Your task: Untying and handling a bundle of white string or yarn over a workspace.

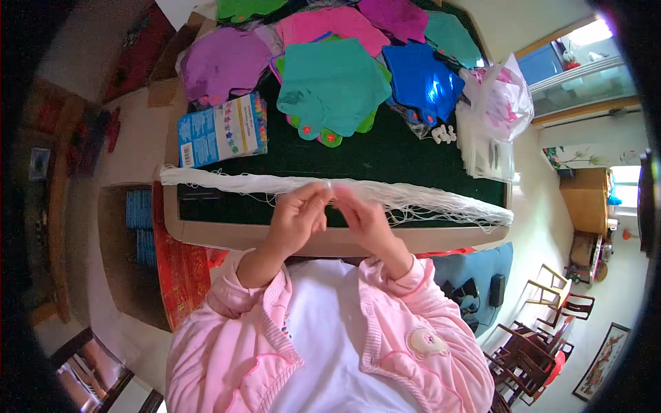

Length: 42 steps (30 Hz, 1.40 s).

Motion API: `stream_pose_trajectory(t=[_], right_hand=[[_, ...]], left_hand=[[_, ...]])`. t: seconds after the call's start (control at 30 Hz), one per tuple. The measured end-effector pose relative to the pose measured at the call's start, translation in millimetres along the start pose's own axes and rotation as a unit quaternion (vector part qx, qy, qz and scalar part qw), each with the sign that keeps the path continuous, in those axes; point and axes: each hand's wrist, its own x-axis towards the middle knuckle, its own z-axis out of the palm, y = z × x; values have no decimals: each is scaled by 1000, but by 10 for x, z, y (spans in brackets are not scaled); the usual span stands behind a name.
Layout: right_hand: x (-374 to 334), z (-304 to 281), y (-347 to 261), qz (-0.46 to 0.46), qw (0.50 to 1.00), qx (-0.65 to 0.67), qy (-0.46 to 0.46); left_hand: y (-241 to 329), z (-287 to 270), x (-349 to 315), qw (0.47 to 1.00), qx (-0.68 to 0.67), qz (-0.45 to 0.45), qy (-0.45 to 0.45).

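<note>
My left hand is closed in a pinch, with a tiny pale bit at the fingertips that is too small to name. Close beside it, my right hand has its fingers pressed together; they are a little blurred, and whatever they hold cannot be made out. Both hands meet in front of a long bundle of white string, which stretches across the near part of the table. Loose strands hang from the bundle around my hands. Beyond it lies a stack of shaped sheets topped by a teal one.
Purple, pink and blue shaped pieces spread over the dark green tabletop. Blue-and-white printed packets sit at left. A white plastic bag, clear sleeves and small white pieces are at right.
</note>
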Motion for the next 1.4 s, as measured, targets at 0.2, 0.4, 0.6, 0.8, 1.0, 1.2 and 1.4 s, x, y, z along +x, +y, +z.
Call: stream_pose_trajectory(t=[0.2,0.4,0.6,0.8,1.0,1.2,1.4], right_hand=[[59,-44,77,29,1000,2,2],[26,11,460,67,997,32,-9],[27,-45,496,53,998,-9,-39],[192,-113,31,28,996,70,42],[-117,82,-198,149,973,166,-57],[-12,-120,-347,0,999,42,28],[-8,-96,-100,56,996,-9,-66]], left_hand=[[-38,-79,65,940,324,30,-102],[523,-94,-162,991,99,5,-92],[1039,-82,-459,930,92,319,-158],[638,153,-165,992,9,-55,-112],[255,9,90,999,40,-30,10],[34,-56,-29,982,158,-11,-101],[70,30,-75,996,-7,-16,-84]])
